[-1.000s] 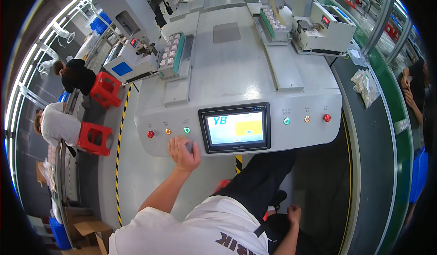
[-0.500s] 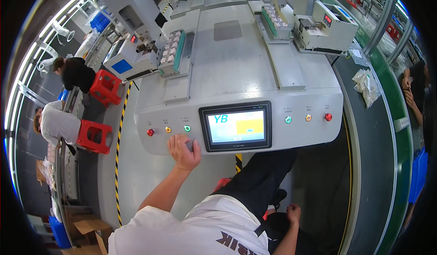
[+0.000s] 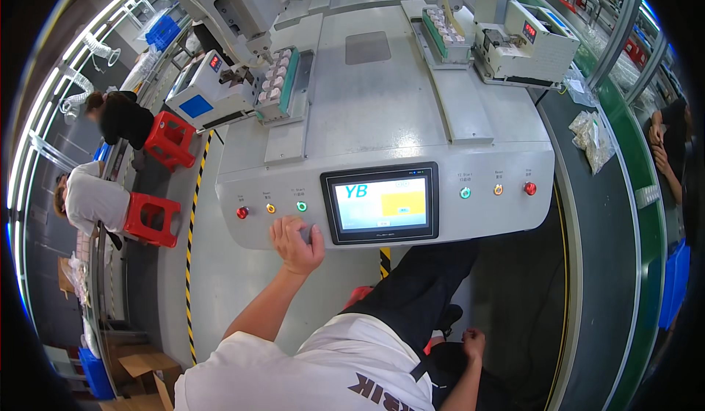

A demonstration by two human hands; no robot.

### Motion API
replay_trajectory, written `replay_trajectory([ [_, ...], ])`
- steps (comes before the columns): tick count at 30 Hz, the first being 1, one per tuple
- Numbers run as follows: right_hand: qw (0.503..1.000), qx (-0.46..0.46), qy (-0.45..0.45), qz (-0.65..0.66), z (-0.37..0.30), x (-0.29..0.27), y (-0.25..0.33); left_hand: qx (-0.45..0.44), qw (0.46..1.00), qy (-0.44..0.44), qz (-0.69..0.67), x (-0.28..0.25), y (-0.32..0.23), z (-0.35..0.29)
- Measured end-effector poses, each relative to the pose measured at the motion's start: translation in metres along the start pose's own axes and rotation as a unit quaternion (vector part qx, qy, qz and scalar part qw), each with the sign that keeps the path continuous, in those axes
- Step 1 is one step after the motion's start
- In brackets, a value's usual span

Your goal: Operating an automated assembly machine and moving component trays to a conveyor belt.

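Observation:
My left hand rests on the lower front edge of a grey machine's control panel. Its fingers are slightly bent and the thumb stands apart; I see nothing held. Just above the fingertips are a green-lit button, a yellow-lit button and a red button. A lit touchscreen sits to the right of this hand. Low on the right, beside my dark-trousered leg, my right hand is loosely closed, away from the panel. Whether anything is in its fingers is hidden.
Trays of small whitish parts stand on the machine, one left, one right. A machine arm hangs by the left tray. Red stools with two seated people are at left. A bag of parts lies at right.
The machine arm at the left has swung to the right and now reaches over the left tray's far end. Both my hands stay where they were.

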State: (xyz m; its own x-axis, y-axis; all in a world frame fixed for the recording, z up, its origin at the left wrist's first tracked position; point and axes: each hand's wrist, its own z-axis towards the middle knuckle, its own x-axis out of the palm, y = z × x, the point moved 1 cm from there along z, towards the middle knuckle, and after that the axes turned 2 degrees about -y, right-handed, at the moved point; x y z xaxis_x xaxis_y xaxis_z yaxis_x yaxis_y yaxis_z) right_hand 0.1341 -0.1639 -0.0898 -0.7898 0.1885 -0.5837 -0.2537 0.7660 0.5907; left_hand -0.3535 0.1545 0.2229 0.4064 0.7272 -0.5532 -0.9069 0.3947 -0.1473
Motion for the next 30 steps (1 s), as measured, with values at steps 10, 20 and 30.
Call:
replay_trajectory([
  [10, 1.0, 0.0, -0.001, 0.012, -0.002, -0.001, -0.004, -0.001, 1.0, 0.007, -0.01, 0.0, 0.003, -0.005],
  [20, 0.999, -0.034, -0.013, 0.022, 0.014, 0.003, -0.022, -0.01, 1.0, 0.007, -0.02, 0.001, 0.005, -0.002],
  [30, 0.999, -0.035, 0.006, 0.023, 0.031, 0.01, -0.056, -0.014, 1.0, 0.001, -0.01, -0.002, 0.004, -0.006],
])
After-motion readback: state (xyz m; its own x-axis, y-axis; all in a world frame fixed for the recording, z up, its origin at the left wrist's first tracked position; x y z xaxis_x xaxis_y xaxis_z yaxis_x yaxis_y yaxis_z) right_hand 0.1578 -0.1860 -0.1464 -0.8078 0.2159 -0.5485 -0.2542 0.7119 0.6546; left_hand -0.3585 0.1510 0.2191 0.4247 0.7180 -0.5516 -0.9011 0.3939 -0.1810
